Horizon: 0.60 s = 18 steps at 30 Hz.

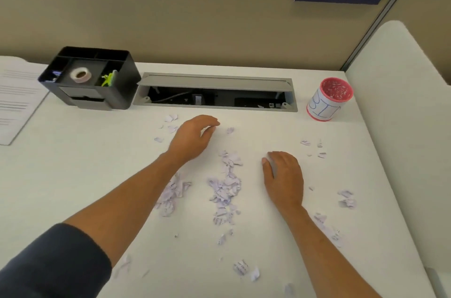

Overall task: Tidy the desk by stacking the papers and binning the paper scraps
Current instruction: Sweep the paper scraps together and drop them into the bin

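Torn paper scraps (pixel 225 187) lie scattered over the white desk (pixel 85 175), thickest in a strip between my two hands. My left hand (pixel 192 137) hovers or rests palm down at the far end of the strip, fingers loosely curved, holding nothing. To the right of the strip my right hand (pixel 284 178) lies flat on the desk with straight fingers. A small pink cup labelled as the bin (pixel 328 100) stands at the far right. Printed papers (pixel 17 100) lie at the far left edge.
A black desk organiser (pixel 92 78) with a tape roll stands at the back left. An open grey cable tray (pixel 216 92) is set into the desk behind the scraps. A white partition (pixel 402 102) bounds the right side. More scraps (pixel 346 198) lie right of my right hand.
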{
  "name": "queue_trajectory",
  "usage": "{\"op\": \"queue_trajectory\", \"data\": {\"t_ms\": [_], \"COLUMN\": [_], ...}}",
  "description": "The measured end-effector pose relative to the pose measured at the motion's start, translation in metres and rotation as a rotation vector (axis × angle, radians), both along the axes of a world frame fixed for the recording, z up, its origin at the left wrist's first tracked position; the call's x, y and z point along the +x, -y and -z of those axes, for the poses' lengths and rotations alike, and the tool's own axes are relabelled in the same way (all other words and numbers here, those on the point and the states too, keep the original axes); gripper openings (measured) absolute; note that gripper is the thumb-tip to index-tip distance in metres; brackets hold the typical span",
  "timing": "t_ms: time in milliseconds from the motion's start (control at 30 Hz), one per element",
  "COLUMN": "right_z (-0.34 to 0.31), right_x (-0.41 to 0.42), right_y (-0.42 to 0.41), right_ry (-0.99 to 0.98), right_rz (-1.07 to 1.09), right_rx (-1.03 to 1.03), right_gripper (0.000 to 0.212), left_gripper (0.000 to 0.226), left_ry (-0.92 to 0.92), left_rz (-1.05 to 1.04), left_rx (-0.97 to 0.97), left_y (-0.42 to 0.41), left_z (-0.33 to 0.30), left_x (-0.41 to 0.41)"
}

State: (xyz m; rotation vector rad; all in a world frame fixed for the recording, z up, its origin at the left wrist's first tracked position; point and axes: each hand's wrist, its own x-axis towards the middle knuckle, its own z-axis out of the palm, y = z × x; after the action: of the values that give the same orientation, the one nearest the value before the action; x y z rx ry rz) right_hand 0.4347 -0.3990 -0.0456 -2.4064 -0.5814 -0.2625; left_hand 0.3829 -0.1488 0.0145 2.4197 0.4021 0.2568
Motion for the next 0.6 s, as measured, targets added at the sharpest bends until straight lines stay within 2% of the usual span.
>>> {"op": "queue_trajectory", "data": {"t_ms": [133,233,400,500,600], "right_z": [-0.011,-0.017,-0.024,-0.024,-0.017], "right_x": [0.005,0.018,0.041,0.043,0.033], "right_y": [-0.024,-0.049,-0.085,-0.098,-0.097], "right_ry": [-0.084,-0.203,-0.291,-0.269,-0.237], "right_rz": [-0.061,-0.174,-0.333,-0.443,-0.507], "right_rx": [-0.005,-0.056,-0.200,-0.350,-0.437], "right_gripper": [0.035,0.046,0.056,0.057,0.055], "left_gripper": [0.038,0.051,0.056,0.053,0.051], "left_ry": [-0.055,-0.169,-0.286,-0.258,-0.186], "left_rz": [-0.096,-0.094,-0.006,0.084,0.176], "left_rx": [0.110,0.181,0.142,0.146,0.060], "left_y": [-0.064,-0.094,-0.109,-0.105,-0.093], "left_z": [0.013,0.021,0.032,0.043,0.046], "left_x": [-0.025,-0.028,-0.018,-0.021,-0.030]}}
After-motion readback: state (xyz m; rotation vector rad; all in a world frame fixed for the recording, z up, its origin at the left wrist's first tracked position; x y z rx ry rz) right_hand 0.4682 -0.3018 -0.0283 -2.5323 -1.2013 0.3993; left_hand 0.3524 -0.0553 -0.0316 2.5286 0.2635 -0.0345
